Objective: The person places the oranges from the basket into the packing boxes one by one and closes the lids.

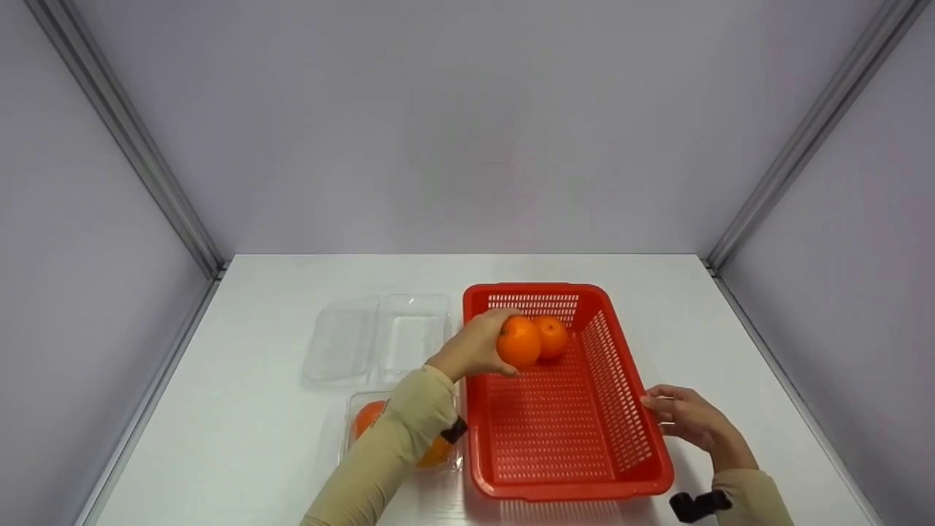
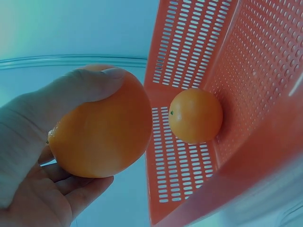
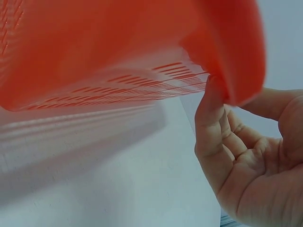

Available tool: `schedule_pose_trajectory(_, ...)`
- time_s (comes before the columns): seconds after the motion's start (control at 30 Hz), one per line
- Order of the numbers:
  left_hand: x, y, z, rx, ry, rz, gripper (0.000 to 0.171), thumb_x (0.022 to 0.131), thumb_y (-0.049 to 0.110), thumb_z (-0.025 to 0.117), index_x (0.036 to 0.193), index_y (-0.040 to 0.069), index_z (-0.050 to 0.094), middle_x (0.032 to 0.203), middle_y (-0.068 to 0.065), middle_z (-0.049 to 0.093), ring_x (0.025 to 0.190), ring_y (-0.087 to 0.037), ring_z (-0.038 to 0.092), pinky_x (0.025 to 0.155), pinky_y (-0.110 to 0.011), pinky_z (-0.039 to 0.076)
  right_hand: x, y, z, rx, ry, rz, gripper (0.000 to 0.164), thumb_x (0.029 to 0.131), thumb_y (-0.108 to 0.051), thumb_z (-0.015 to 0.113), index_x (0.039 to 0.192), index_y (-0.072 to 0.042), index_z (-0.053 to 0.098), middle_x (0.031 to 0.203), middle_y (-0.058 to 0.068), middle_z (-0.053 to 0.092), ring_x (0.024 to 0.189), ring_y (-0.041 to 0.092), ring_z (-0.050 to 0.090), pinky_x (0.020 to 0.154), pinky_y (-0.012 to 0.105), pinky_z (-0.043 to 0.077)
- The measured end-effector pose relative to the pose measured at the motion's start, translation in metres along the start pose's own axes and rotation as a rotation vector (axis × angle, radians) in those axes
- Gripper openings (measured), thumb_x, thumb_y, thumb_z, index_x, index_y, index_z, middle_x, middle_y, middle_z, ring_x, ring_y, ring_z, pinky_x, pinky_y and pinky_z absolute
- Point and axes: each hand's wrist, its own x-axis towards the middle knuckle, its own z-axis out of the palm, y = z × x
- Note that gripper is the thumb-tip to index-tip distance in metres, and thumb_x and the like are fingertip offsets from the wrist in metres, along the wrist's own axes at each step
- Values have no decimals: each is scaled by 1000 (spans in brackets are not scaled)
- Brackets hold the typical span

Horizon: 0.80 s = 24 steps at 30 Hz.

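My left hand grips an orange over the left side of a red plastic basket. In the left wrist view the thumb lies across the top of the held orange, with fingers beneath it. A second orange rests inside the basket, near its far end in the head view. At the basket's right side, my right hand holds the rim. The right wrist view shows a fingertip under the rim and the thumb reaching behind it, its tip hidden.
Left of the basket, an open clear plastic box lies with its lid folded out. Nearer, another clear box contains oranges, partly hidden by my left sleeve. Pale walls enclose the white table.
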Motion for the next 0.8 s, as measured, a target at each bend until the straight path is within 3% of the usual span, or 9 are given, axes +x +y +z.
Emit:
schedule_pose_trajectory(0.47, -12, -15, -12, -4, 65, 31, 88, 66, 15, 87, 140, 1, 43, 142, -19, 50, 130, -36, 50, 110, -50, 42, -1, -3, 1, 11, 6, -1, 13, 98, -24, 53, 105, -15, 60, 97, -7, 71, 91, 10, 69, 81, 30, 59)
schedule_pose_trajectory(0.8, -23, -23, -21, -73, 104, -7, 88, 65, 16, 86, 140, 2, 43, 142, -19, 49, 127, -37, 51, 108, -54, 42, -3, -3, 4, 4, 25, 11, 16, 98, -26, 54, 107, -14, 59, 97, -7, 70, 91, 9, 69, 80, 30, 59)
